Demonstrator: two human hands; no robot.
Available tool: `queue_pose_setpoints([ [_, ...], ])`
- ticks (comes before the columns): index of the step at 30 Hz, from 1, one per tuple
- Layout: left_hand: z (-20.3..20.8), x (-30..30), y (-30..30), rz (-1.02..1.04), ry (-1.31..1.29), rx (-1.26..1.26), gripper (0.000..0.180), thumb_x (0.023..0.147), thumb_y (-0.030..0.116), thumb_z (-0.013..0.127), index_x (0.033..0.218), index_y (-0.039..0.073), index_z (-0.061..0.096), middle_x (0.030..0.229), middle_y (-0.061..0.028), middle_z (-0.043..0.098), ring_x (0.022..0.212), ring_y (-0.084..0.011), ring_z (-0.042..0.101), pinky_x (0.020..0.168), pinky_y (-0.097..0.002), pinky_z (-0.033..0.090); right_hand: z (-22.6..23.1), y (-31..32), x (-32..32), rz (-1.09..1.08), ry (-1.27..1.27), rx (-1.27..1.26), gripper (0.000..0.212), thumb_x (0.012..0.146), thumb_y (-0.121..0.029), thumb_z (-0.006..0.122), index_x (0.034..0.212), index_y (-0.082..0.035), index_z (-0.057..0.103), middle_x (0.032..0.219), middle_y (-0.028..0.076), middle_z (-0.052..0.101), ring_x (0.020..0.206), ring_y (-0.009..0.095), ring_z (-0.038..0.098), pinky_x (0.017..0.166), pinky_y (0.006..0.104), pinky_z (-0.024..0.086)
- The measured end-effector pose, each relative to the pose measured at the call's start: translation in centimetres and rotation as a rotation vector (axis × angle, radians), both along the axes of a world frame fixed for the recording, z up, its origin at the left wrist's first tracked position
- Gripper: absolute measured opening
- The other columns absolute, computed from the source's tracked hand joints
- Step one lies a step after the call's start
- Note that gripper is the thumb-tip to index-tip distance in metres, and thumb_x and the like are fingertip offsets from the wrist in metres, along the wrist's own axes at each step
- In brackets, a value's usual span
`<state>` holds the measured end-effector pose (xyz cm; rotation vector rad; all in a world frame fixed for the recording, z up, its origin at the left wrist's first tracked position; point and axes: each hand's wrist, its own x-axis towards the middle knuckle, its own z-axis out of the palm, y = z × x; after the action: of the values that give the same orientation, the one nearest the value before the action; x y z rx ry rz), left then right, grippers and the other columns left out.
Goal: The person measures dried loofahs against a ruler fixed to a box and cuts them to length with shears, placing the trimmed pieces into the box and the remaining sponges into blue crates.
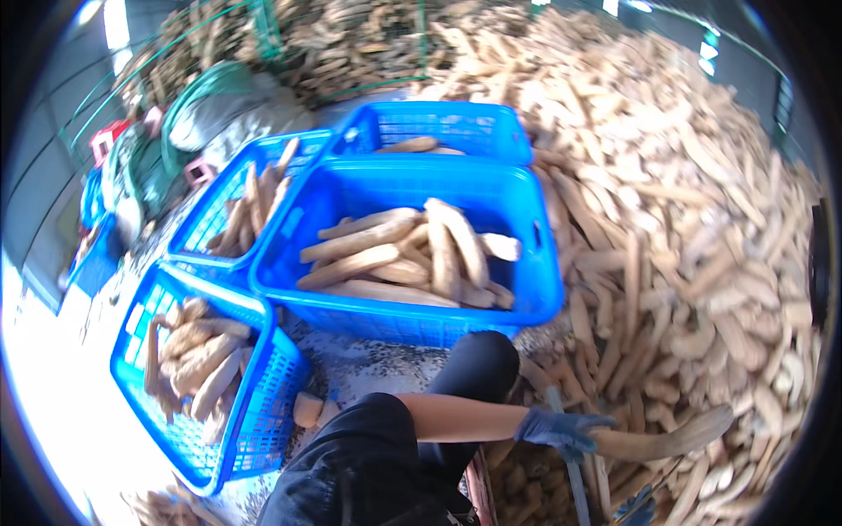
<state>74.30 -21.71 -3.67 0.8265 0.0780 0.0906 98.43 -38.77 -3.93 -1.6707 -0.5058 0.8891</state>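
Observation:
My left hand (561, 430), in a blue-grey glove, reaches across to the right and grips the near end of a long, curved, tan dried loofah (671, 441). The loofah's far end points right, over a big heap of loofahs. A dark blue glove, apparently my right hand (636, 506), shows low in the picture below that loofah; its fingers are too blurred to make out. Under my left hand stands a pale grey-blue bar (574, 478). My knee (491, 361) rises in front of a large blue basket (408, 314) holding several loofahs (447, 250).
Loofahs are piled high (684, 228) along the right. Left of my knee a blue basket (267, 430) holds more loofahs. Two further blue baskets (197, 237) (443, 118) stand behind, each with some. Stuffed sacks (232, 114) and a green-framed stack (351, 44) are at the back.

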Motion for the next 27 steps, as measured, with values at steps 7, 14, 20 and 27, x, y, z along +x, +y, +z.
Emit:
queue_pose_setpoints([
  [7, -0.4, -11.0, 3.4, 0.564, -0.261, -0.365, 0.051, 0.08, 0.008, 0.06, 0.128, 0.012, 0.042, 0.1, -0.0052, 0.057, 0.072, -0.0123, 0.056, 0.061, -0.024, 0.046, 0.8, 5.5, -5.4, 0.26, -0.013, -0.135, 0.025, 0.093, -0.033, 0.046, 0.095, -0.01, 0.056, 0.075, 0.006, 0.057, 0.054, 0.016, 0.051, 0.045, 0.027, 0.043],
  [14, 15.1, -31.4, 10.9, 1.56, 0.014, 0.507, 0.026, 0.09, 0.027, 0.053, 0.11, 0.011, 0.052, 0.095, -0.0042, 0.058, 0.078, -0.0133, 0.055, 0.064, -0.0257, 0.043, 0.1, 2.3, -3.8, 0.218, 0.016, -0.19, 0.027, 0.095, -0.033, 0.042, 0.086, -0.012, 0.057, 0.064, 0.003, 0.054, 0.042, 0.014, 0.046, 0.036, 0.0271, 0.038],
  [20, 13.3, -59.8, 22.2, 1.394, 1.627, 2.372, 0.041, 0.093, 0.02, 0.044, 0.133, 0.014, 0.036, 0.125, -0.0047, 0.047, 0.106, -0.0149, 0.049, 0.088, -0.0304, 0.037, 0.4, -0.2, -3.9, 0.225, -0.045, -0.23, 0.022, 0.089, -0.031, 0.054, 0.084, -0.01, 0.056, 0.062, 0.001, 0.053, 0.043, 0.011, 0.047, 0.038, 0.0251, 0.038],
  [27, 1.6, -53.0, 30.1, 0.963, 1.26, 3.037, 0.031, 0.095, 0.023, 0.042, 0.122, 0.008, 0.045, 0.116, -0.0069, 0.053, 0.103, -0.0169, 0.052, 0.091, -0.0307, 0.042, -0.2, -4.1, -0.7, 0.052, -0.604, -0.498, 0.053, 0.075, -0.048, 0.068, 0.098, -0.003, 0.054, 0.081, 0.013, 0.06, 0.072, 0.027, 0.058, 0.066, 0.0343, 0.046],
])
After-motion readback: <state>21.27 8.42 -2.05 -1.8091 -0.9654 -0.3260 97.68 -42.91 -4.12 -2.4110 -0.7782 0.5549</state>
